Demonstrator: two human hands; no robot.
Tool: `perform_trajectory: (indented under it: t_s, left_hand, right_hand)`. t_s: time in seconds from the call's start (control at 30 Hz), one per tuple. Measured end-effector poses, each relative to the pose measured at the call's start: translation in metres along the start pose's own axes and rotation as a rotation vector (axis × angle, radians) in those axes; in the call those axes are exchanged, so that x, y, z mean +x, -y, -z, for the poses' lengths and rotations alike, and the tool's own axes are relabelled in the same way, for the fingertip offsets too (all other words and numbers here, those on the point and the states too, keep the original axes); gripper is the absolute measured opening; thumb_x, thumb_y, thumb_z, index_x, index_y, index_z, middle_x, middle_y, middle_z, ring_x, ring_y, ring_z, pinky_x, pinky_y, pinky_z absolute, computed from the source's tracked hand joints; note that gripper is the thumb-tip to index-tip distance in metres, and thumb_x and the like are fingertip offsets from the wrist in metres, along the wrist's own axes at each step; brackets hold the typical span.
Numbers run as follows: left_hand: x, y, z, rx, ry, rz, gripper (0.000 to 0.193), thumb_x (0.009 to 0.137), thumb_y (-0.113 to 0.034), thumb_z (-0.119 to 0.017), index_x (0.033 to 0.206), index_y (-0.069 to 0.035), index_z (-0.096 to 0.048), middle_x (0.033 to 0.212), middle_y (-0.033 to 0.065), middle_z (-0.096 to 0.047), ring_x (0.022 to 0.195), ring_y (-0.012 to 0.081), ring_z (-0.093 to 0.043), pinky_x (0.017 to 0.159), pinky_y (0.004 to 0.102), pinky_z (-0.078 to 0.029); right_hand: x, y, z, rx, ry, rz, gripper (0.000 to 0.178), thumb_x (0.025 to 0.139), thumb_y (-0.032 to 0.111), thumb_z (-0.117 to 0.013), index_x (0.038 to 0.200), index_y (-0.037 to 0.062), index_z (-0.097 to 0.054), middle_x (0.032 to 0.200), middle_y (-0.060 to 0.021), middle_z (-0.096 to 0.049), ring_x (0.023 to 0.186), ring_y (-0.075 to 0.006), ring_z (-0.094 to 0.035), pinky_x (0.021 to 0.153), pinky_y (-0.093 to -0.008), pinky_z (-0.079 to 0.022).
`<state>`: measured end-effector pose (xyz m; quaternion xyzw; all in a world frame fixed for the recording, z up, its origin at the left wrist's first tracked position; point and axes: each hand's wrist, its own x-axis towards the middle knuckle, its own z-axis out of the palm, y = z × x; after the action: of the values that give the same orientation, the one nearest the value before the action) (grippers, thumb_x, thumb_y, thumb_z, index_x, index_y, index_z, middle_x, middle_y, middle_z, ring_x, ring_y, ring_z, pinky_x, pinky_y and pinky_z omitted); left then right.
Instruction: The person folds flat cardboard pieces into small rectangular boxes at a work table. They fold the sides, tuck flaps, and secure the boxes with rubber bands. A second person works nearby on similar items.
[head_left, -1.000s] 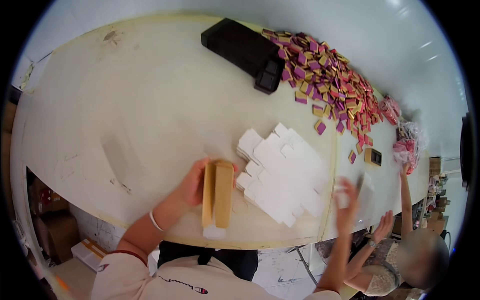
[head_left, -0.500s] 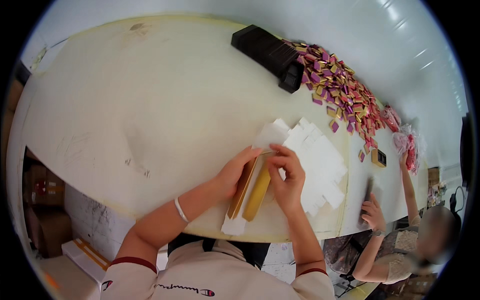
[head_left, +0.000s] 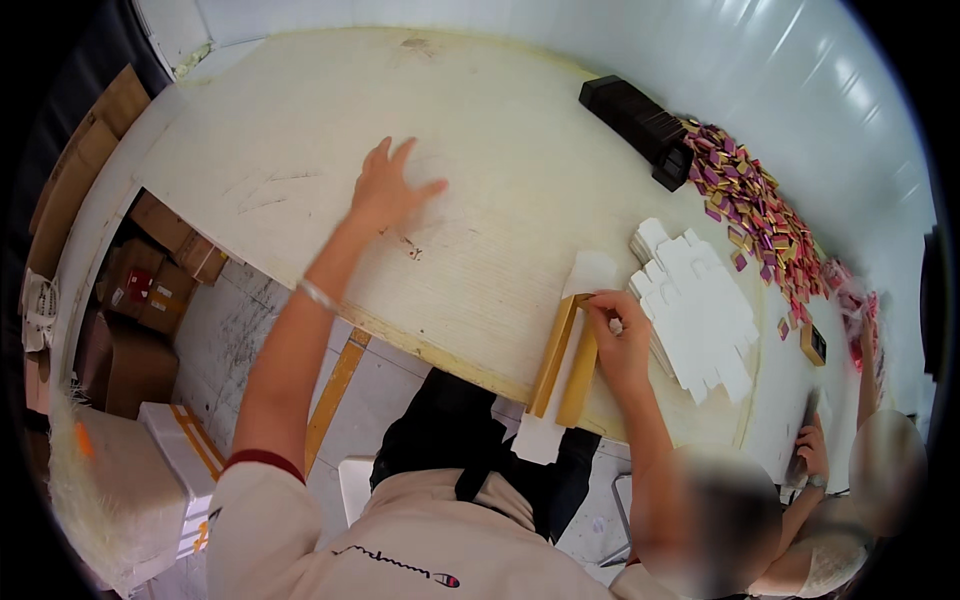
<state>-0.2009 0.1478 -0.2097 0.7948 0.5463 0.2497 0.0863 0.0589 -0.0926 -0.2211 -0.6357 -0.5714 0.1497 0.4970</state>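
Observation:
My left hand (head_left: 388, 192) reaches over the bare left part of the table, fingers spread, holding nothing. My right hand (head_left: 622, 335) has its thumb and fingers closed on the far end of a long narrow carton (head_left: 578, 385). The carton is part-folded, with gold side walls, a white inside and a white flap at each end. Its near flap hangs past the table's front edge. Just right of it lies a fanned stack of flat white carton blanks (head_left: 700, 310).
Nested black trays (head_left: 635, 120) lie at the back. Beside them spreads a heap of small purple, pink and gold pieces (head_left: 755, 200). A small gold box (head_left: 813, 343) stands at the right. A co-worker's hand (head_left: 812, 447) holds something dark there. Brown boxes (head_left: 150, 280) stand below left.
My left hand has let go of the carton and swung left and away across the table, opening. My right hand stays on the carton's far end. The whole view has shifted left.

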Motion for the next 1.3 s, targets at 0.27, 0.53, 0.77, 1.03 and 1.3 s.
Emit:
perform_trajectory:
  t_s: [0.27,0.53,0.77,1.03,1.3]
  left_hand:
    - [0.063,-0.016,0.002,0.177,0.617,0.093,0.099,0.056,-0.050,-0.078,0.126,0.008,-0.041,0.116,0.0242,-0.055,0.108,0.0323,-0.054,0.087,0.0398,-0.046]
    - [0.077,-0.022,-0.030,-0.075,0.603,-0.067,0.076,0.062,-0.038,-0.078,0.116,0.003,-0.045,0.094,0.0174,-0.064,0.085,0.0272,-0.064,0.073,0.0364,-0.052]
    - [0.126,-0.091,0.092,-0.872,0.382,-0.076,0.052,0.079,-0.017,-0.063,0.125,-0.010,-0.040,0.106,0.0082,-0.061,0.085,0.0149,-0.061,0.077,0.0276,-0.050]
    - [0.024,-0.428,-0.045,-1.265,0.995,-0.264,0.035,0.085,-0.015,-0.063,0.113,0.000,-0.048,0.109,0.0127,-0.060,0.096,0.0192,-0.060,0.085,0.0301,-0.048]
    - [-0.076,-0.552,-0.139,-1.173,1.019,-0.021,0.053,0.081,-0.033,-0.069,0.120,-0.002,-0.051,0.110,0.0123,-0.058,0.103,0.0239,-0.056,0.080,0.0394,-0.050]
  right_hand:
    - [-0.003,-0.009,0.000,0.040,-0.009,0.050,0.013,0.079,-0.007,-0.060,0.089,0.0017,-0.057,0.095,-0.0088,-0.062,0.068,-0.0163,-0.054,0.061,-0.0269,-0.046]
    - [-0.007,-0.010,0.003,0.059,-0.002,0.064,0.012,0.079,-0.006,-0.061,0.088,0.0011,-0.058,0.093,-0.0091,-0.062,0.074,-0.0178,-0.059,0.065,-0.0271,-0.049]
    - [-0.003,-0.017,-0.018,0.057,-0.029,0.231,0.009,0.077,-0.003,-0.051,0.085,0.0005,-0.054,0.084,-0.0166,-0.054,0.085,-0.0359,-0.051,0.073,-0.0432,-0.044]
    - [-0.013,-0.028,-0.006,0.010,-0.034,0.196,0.006,0.072,-0.003,-0.049,0.077,-0.0006,-0.048,0.080,-0.0157,-0.053,0.085,-0.0345,-0.050,0.071,-0.0414,-0.045]
    - [-0.019,-0.022,-0.014,0.267,0.109,0.142,0.022,0.075,0.002,-0.052,0.097,-0.0009,-0.054,0.101,-0.0226,-0.055,0.099,-0.0397,-0.050,0.083,-0.0427,-0.043]
